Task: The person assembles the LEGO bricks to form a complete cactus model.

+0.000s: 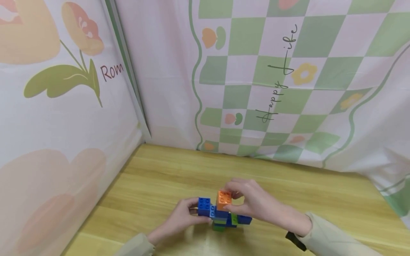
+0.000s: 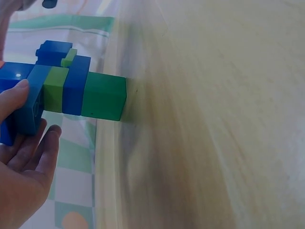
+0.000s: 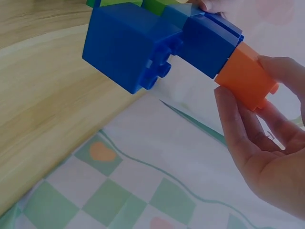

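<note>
A stack of studded toy building blocks in blue and green stands over the wooden table. At its foot is a dark green block (image 2: 105,96), with a lime green block (image 2: 55,89) higher up. My left hand (image 1: 180,216) grips the stack's left side by the blue blocks (image 1: 204,206), thumb on one face and fingers behind. On top, my right hand (image 1: 256,202) pinches an orange block (image 1: 223,202) between thumb and fingers, its lower face against a blue block (image 3: 209,46). Another blue block (image 3: 126,47) juts out on the stack's right side.
The wooden tabletop (image 1: 166,167) stretches around the stack. A checkered green and white cloth (image 1: 266,89) hangs behind it, and a flower-printed cloth (image 1: 64,131) hangs on the left. A dark band (image 1: 296,241) shows at the right wrist.
</note>
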{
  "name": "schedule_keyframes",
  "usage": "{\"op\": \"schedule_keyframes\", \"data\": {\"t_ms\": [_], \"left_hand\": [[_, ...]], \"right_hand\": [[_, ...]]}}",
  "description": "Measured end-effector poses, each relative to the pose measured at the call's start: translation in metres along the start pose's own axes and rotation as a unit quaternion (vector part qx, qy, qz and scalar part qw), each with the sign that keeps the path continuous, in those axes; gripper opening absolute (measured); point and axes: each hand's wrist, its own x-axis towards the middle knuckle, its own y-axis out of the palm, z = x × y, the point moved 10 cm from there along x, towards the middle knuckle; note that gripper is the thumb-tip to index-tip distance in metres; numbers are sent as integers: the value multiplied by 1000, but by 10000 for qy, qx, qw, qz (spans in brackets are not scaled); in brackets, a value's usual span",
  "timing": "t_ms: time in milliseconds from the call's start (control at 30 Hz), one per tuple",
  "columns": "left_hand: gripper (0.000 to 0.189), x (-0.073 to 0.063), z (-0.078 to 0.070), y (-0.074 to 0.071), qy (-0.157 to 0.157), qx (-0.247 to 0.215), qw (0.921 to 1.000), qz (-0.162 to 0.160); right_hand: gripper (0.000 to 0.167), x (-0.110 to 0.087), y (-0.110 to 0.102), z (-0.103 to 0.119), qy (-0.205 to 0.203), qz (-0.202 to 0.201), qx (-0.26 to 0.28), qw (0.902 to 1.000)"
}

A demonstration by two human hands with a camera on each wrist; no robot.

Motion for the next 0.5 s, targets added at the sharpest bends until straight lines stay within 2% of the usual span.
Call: {"op": "schedule_keyframes", "data": {"t_ms": [267, 500], "left_hand": [[43, 0, 0, 0, -64, -41, 10000, 19], [43, 0, 0, 0, -69, -22, 10000, 20]], "right_hand": [[16, 7, -1, 10, -232, 62, -435, 9988], [17, 6, 1, 6, -135, 61, -373, 9992]]}}
